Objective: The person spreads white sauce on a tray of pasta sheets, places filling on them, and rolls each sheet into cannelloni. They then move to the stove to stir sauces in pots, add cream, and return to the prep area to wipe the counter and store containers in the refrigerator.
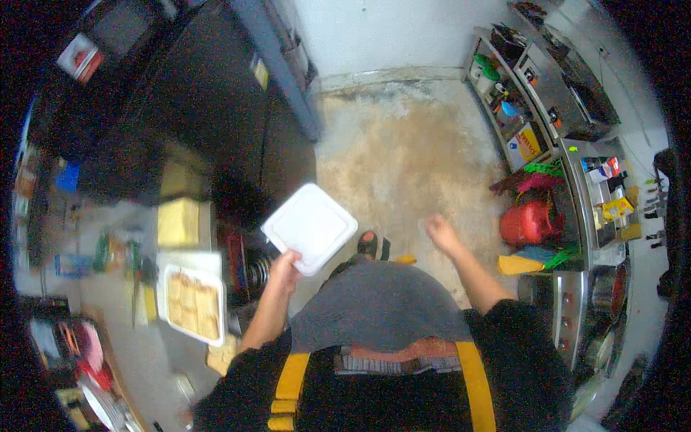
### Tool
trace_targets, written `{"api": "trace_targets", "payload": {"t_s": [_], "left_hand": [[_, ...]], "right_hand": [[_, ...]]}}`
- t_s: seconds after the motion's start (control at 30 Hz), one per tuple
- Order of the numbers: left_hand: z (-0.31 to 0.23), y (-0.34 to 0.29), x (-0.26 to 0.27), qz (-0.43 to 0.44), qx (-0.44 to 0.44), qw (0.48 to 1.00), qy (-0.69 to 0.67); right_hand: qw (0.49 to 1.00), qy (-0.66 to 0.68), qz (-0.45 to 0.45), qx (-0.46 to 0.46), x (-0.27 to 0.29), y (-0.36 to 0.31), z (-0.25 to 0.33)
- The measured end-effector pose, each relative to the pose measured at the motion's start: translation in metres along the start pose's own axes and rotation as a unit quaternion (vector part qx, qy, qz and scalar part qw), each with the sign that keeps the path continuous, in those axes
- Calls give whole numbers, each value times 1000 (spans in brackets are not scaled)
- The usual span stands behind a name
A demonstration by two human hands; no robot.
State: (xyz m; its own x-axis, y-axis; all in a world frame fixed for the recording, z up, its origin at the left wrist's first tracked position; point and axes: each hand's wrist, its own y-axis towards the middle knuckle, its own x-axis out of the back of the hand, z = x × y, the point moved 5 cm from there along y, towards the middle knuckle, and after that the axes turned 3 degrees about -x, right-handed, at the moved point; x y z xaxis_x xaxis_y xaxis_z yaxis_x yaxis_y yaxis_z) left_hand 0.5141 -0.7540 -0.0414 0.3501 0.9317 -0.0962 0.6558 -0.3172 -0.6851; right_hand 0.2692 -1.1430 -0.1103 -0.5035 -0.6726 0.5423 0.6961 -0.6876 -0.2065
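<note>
My left hand is closed on the near corner of a white square lid with rounded corners and a raised rim. The lid is tilted out in front of me, and whether a tub sits beneath it cannot be seen. Left of that hand, on the counter, stands a white tray filled with several pale, square pieces of food. My right hand hangs over the floor, away from any object. Its fingers look curled but are smeared by motion.
At left is a metal counter with a yellow block-like thing on it. A large dark cabinet rises beyond. On the right are shelves, a red rounded container and a stove. Brown-stained floor lies ahead.
</note>
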Motion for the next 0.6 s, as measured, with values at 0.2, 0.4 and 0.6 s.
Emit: {"api": "trace_targets", "payload": {"t_s": [0.2,0.4,0.6], "left_hand": [[-46,100,-43,8,53,998,-17],[-87,178,-60,-6,56,998,-21],[-114,233,-106,-44,48,982,-177]], "right_hand": [[922,-128,284,-231,-20,-49,-128],[903,-169,274,-284,28,70,-116],[962,-200,157,-93,80,357,-14]]}}
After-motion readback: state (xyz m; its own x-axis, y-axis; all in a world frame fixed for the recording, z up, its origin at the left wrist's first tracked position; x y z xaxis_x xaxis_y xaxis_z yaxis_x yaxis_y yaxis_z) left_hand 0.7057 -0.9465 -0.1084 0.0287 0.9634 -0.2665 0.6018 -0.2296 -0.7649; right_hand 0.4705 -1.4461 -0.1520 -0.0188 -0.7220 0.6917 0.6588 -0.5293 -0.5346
